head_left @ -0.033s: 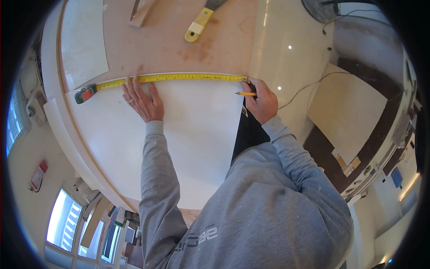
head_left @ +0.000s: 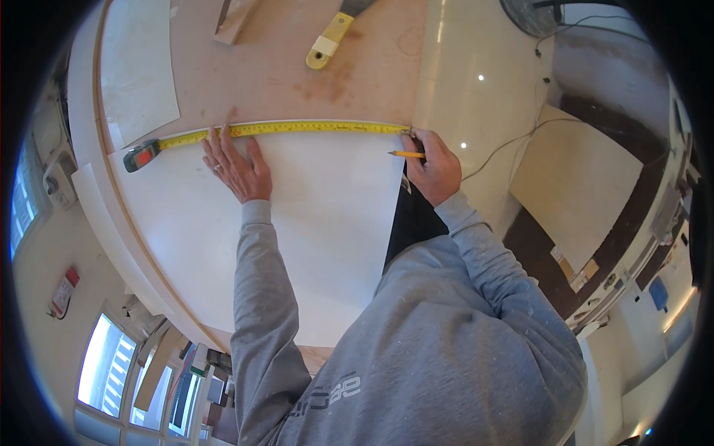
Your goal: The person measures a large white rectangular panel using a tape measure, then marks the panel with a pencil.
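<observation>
A white sheet (head_left: 297,223) lies before me, with a yellow tape measure (head_left: 312,127) drawn out along its far edge. The tape's dark case (head_left: 140,156) rests at the sheet's left end. My left hand (head_left: 238,165) is flat and open, fingers spread, with fingertips over the tape near the case. At the sheet's far right corner my right hand (head_left: 436,167) is closed around a yellow pencil (head_left: 408,154), whose tip points left. The thumb and forefinger of that hand touch the tape's end; whether they pinch it is hard to see.
Beyond the tape, a scraper with a yellow handle (head_left: 327,44) lies on the brownish board (head_left: 260,82), near a wooden piece (head_left: 234,21). A pale sheet (head_left: 140,74) sits at far left. Down on the right are a cable (head_left: 513,143) and a beige panel (head_left: 576,186).
The pencil tip has shifted very slightly to the left. Both hands and the tape stay in place.
</observation>
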`<state>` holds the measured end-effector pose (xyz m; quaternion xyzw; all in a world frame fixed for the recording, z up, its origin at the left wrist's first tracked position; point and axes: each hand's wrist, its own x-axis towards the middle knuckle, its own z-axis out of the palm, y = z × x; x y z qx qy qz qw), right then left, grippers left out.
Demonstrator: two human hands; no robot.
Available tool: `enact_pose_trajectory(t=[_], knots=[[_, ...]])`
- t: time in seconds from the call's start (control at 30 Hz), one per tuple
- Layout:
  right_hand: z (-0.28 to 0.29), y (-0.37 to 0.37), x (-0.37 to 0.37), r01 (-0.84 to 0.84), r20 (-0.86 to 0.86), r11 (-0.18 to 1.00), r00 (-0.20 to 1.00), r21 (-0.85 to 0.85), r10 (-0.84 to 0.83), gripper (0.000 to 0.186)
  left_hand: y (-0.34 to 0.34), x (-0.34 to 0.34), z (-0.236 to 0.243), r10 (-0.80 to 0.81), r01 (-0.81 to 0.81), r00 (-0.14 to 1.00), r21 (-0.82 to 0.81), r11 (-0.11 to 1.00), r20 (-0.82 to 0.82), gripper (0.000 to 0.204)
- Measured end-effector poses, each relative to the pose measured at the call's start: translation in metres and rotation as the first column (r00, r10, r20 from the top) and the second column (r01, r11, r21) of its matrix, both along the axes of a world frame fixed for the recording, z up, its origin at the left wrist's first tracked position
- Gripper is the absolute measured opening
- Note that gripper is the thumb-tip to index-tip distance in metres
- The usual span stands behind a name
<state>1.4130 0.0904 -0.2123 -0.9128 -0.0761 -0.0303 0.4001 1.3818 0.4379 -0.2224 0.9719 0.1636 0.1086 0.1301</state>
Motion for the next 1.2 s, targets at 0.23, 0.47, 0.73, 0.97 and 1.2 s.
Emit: enact_pose_trajectory(t=[0.23, 0.47, 0.73, 0.97, 1.2], knots=[[0.012, 0.002, -0.001, -0.028, -0.127, 0.994, 0.992, -0.108, 0.014, 0.019, -0.001, 0.0, 0.0, 0.001, -0.001, 1.0, -0.004, 1.0, 0.004, 0.058], [0.015, 0.001, 0.002, -0.032, -0.192, 0.991, 0.981, -0.131, 0.007, 0.019, -0.005, 0.001, 0.005, -0.002, 0.002, 1.0, 0.009, 1.0, 0.027, 0.062], [0.017, -0.001, 0.007, -0.014, -0.321, 0.999, 0.947, -0.05, -0.003, 0.018, -0.005, 0.003, 0.002, 0.019, -0.014, 0.997, -0.069, 0.998, 0.076, 0.063], [0.018, -0.005, 0.015, -0.118, -0.322, 0.989, 0.943, -0.087, 0.084, 0.013, 0.023, 0.008, -0.009, 0.283, -0.277, 0.958, -0.115, 0.954, 0.041, 0.062], [0.022, 0.0, 0.016, -0.165, -0.326, 0.982, 0.937, -0.093, 0.127, 0.014, 0.071, 0.016, -0.003, 0.313, -0.308, 0.944, -0.064, 0.949, 0.101, 0.058]])
